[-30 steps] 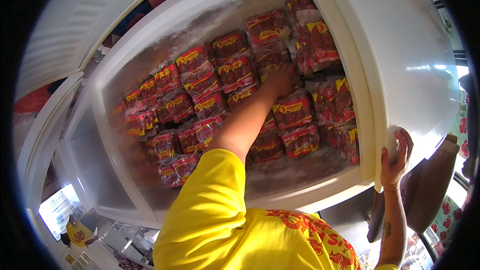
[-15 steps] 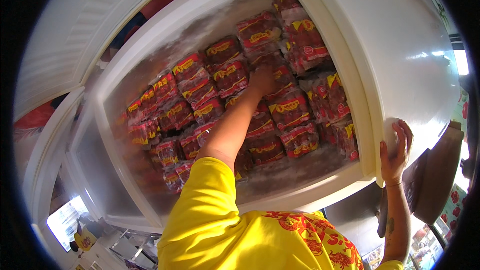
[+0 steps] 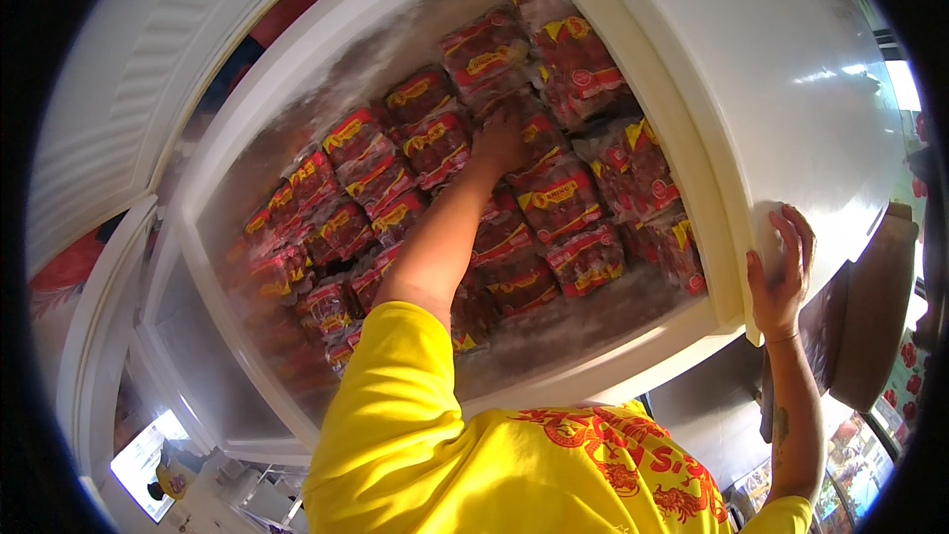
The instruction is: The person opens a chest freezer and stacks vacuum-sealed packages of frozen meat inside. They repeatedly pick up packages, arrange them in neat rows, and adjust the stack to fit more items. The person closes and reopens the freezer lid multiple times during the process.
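My left hand reaches down into a white chest freezer. Its shaded fingers look stretched out over a plastic pack with red and yellow print, touching the stack there. I cannot see a grip around any pack. Similar packs with dark reddish contents lie in rows around it, among them one pack just nearer to me and another to the left. At the right, my right hand rests on the freezer's outer corner, fingers extended and thumb apart, holding nothing.
A raised white lid stands at the left. Frost coats the freezer's inner walls, and haze blurs the packs at the left end. A brown chair-like object stands beyond my right hand. A bright screen or window shows at lower left.
The whole view has shifted a little, so the packs sit slightly further left and higher. My left hand stays over the same part of the stack; the right stays on the corner.
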Tool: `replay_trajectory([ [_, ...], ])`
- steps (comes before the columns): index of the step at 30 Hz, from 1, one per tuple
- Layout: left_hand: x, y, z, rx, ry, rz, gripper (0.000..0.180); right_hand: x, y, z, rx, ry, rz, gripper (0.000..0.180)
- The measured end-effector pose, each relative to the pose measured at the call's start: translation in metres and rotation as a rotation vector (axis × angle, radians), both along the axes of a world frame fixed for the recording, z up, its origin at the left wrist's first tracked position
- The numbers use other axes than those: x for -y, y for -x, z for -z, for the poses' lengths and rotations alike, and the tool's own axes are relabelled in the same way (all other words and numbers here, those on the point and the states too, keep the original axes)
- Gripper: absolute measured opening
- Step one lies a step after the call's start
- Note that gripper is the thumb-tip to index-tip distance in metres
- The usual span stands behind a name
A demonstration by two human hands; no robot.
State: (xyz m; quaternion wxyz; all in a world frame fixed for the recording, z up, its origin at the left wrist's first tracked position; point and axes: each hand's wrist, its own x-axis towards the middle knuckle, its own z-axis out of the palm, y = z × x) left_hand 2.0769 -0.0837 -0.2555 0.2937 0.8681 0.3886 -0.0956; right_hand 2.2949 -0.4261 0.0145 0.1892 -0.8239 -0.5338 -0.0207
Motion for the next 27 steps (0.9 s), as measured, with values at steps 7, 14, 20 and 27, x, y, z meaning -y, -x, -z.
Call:
replay_trajectory([
  [7, 0.023, 0.006, -0.013, -0.105, 0.134, -0.075, 0.125, -0.009, 0.004, -0.002, -0.010, -0.030, -0.021, 0.050],
  [14, 0.049, 0.004, -0.023, -0.142, -0.047, 0.045, 0.136, -0.008, 0.003, -0.002, -0.002, -0.017, 0.007, 0.051],
  [20, 0.037, -0.007, -0.046, -0.187, 0.073, 0.001, 0.137, -0.008, 0.005, -0.003, -0.046, -0.016, 0.029, 0.050],
  [27, 0.041, -0.004, -0.028, -0.179, 0.019, 0.046, 0.137, -0.008, 0.005, -0.002, -0.006, -0.002, 0.042, 0.051],
])
